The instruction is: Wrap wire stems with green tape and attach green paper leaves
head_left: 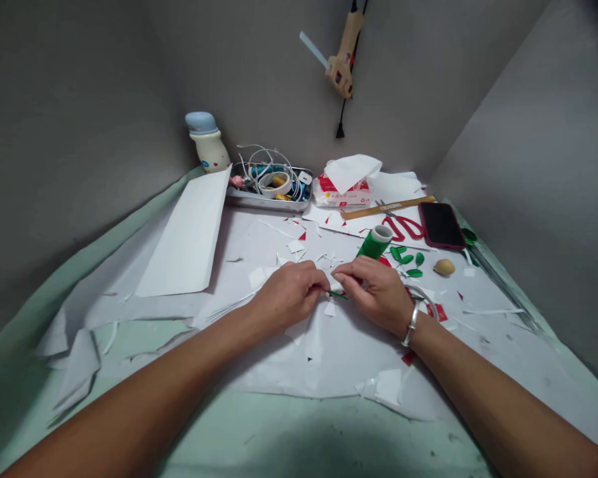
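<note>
My left hand [294,292] is closed in a pinch around one end of a thin green strand [337,295], which looks like a thread-wrapped wire or stem. Close beside it, my right hand [376,289] has its thumb and forefinger pressed together just above the strand. What those fingertips hold is too small to make out. Just behind the right hand stands a spool of green thread [373,246], tilted a little. Several green leaf shapes [414,273] lie to its right, near a small yellowish-brown lump [444,267].
Paper scraps litter the white sheet [279,372]. Red-handled scissors [403,228], a ruler [389,208] and a phone [441,224] lie at back right. Behind are a tissue pack [343,194], a metal tray [274,203] and a bottle [210,149]. A glue gun [343,66] hangs above.
</note>
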`<state>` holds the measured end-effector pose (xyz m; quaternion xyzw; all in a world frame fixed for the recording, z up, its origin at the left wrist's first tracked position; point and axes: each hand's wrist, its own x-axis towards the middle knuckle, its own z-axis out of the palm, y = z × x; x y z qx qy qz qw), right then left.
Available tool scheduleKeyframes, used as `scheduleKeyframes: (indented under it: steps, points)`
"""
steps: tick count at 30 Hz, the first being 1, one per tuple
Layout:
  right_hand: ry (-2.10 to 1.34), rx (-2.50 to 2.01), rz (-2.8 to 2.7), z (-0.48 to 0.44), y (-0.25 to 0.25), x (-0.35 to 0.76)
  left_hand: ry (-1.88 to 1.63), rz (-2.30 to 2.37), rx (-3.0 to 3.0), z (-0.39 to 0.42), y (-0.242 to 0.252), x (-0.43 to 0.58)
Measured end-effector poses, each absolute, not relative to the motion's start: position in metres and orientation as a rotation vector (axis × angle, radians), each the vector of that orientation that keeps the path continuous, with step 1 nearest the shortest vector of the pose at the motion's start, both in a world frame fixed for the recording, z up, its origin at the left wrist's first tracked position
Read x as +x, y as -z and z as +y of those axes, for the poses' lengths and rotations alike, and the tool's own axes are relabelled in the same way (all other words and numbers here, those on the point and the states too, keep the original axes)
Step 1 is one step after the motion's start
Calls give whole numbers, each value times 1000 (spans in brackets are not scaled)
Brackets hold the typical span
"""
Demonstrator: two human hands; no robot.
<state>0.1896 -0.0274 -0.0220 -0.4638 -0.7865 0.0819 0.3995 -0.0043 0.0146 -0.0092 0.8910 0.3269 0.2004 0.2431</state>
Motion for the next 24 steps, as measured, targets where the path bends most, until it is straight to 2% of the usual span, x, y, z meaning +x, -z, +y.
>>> scheduleKeyframes:
  steps: [4,8,15,19,24]
  points:
    - [-312,-1294,-1886,-19,30,198,-601,851,2288,15,3,-4]
    - [-368,-1321,-2058,-19,36,197,-679,964,2137,17,-2,-5]
    - [-117,-1142,-2316,-34,26,184,-722,1157,2182,17,1,-5]
    - [-14,-1099,-2187,-35,19,184,-632,1124,2392,15,6,-6]
    - [-154,-1198,-1970,-24,23,192,-564,877,2391,13,5,-5]
